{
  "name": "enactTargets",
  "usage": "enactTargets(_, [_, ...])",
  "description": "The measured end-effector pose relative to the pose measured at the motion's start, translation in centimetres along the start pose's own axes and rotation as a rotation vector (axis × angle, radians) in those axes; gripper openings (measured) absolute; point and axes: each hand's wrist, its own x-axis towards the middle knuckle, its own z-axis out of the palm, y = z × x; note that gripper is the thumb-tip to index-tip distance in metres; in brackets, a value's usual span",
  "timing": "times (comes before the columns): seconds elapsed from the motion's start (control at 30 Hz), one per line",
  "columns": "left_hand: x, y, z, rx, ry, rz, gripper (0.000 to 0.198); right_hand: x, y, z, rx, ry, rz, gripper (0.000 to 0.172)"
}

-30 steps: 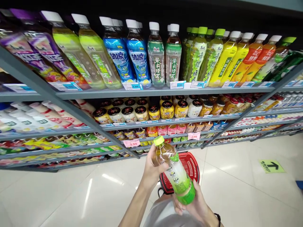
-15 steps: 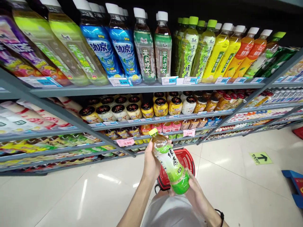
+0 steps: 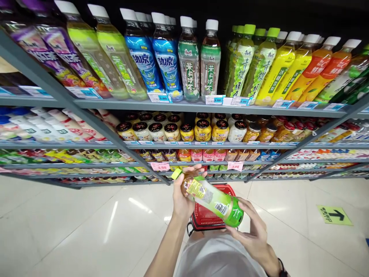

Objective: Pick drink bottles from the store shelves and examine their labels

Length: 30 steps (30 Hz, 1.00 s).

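Gripping a plastic drink bottle (image 3: 211, 198) in both hands, a shopper tips it almost onto its side, back panel turned upward. The left hand (image 3: 183, 196) is closed around the upper body, its fingers (image 3: 198, 172) curling over the top just below the neck. The right hand (image 3: 253, 234) supports the green base, its fingers (image 3: 245, 204) spread and lightly curved around the far end. Between the two hands, a small yellow label (image 3: 196, 188) and a barcode (image 3: 221, 209) lie uncovered, a sound hold for reading: one hand appears to bear the weight while the other steadies the base, and no finger crosses the print. The yellow-green cap (image 3: 177, 174) juts just beyond the left fingers. Below both hands sits a red shopping basket (image 3: 206, 217), above a white shirt (image 3: 219, 257). A black wristband (image 3: 281, 267) circles the right wrist. Ahead of the fingertips rises grey metal shelving (image 3: 184, 107) packed with bottled drinks.
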Motion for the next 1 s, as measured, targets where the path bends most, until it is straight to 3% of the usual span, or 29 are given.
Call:
enactTargets(0.07, [-0.2, 0.1, 0.0, -0.017, -0.006, -0.002, 0.03, 1.1, 0.2, -1.5, -0.122, -0.089, -0.23, 0.08])
enactTargets(0.13, [-0.4, 0.2, 0.2, -0.035, -0.014, -0.012, 0.03, 1.8, 0.3, -2.7, -0.219, -0.155, -0.369, 0.086])
enactTargets(0.27, [-0.5, 0.5, 0.3, -0.033, -0.033, -0.034, 0.03, 1.7, 0.2, -3.0, -0.227, -0.149, -0.359, 0.089])
enactTargets(0.37, [-0.5, 1.0, 0.0, -0.037, -0.066, -0.046, 0.032, 0.8, 0.1, -1.4, -0.068, -0.047, -0.163, 0.081])
enactTargets(0.53, [-0.8, 2.4, -0.4, -0.053, -0.215, -0.081, 0.047, -0.9, 0.3, 2.0, 0.475, 0.156, 0.456, 0.061])
enactTargets(0.7, [-0.9, 3.0, -0.6, -0.013, -0.309, -0.113, 0.045, -2.5, -0.3, 4.4, 0.922, 0.173, 0.902, 0.057])
enactTargets(0.83, [-0.8, 3.2, -1.0, 0.069, -0.364, -0.112, 0.046, -3.2, -1.1, 5.7, 1.134, 0.092, 1.041, 0.054])
enactTargets(1.0, [-1.2, 3.5, -1.2, 0.151, -0.393, -0.11, 0.053, -3.3, -1.6, 6.5, 1.254, -0.058, 1.163, 0.07])
